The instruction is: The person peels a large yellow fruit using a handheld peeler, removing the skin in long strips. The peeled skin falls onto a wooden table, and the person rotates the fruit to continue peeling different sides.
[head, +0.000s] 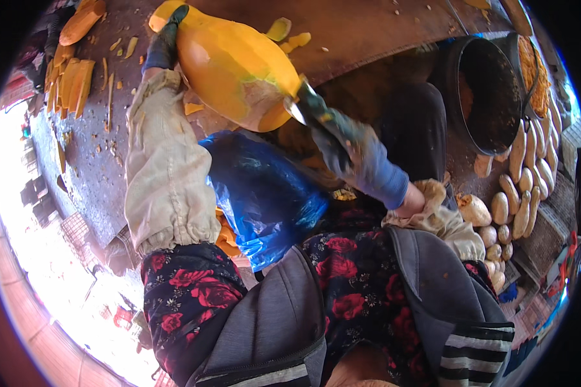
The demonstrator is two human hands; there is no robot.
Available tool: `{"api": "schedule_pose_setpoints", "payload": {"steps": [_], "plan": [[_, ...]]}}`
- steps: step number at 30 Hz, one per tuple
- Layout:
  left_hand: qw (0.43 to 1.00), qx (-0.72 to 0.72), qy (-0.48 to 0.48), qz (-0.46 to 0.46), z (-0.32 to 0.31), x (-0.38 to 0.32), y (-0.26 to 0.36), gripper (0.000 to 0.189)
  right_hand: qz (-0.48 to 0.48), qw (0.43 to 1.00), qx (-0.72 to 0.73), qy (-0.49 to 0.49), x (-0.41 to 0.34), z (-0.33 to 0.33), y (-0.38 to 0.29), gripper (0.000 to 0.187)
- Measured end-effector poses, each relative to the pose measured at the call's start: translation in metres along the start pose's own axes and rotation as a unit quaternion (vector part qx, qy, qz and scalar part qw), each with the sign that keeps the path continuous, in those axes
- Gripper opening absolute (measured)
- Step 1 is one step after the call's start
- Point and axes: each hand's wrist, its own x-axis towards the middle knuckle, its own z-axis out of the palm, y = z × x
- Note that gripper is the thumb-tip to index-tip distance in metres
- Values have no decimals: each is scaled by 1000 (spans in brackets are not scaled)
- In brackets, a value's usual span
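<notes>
A large butternut-type squash lies tilted across the top of the view. Most of its skin is off, showing yellow-orange flesh, and a pale tan patch of skin stays at its thick end. My left hand, in a dark-coated blue glove, grips the narrow neck. At the thick end my right hand, gloved too, is closed around a tool. Only a shiny metal blade shows beside the flesh; the handle is hidden, so I cannot tell a knife from a peeler. Below the squash is a blue plastic bag.
Cut orange squash pieces stand at the left, among scattered scraps. Peel strips lie past the squash. On the right are a dark bucket, a container of orange shreds and several unpeeled squashes.
</notes>
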Motion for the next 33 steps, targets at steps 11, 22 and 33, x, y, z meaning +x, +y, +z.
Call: {"api": "schedule_pose_setpoints", "payload": {"steps": [11, 22, 33], "plan": [[999, 20, 25, -7, -10, -5, -16, 69, 57, 938, -29, -342, 53, -61, -7, 36], [998, 26, 51, -4, -7, -5, -23, 69, 6, 909, -120, -400, 113, -51, -27, 37], [998, 22, 64, -5, 4, -1, -23, 68, -94, 867, -290, -393, 90, -49, -15, 31]]}}
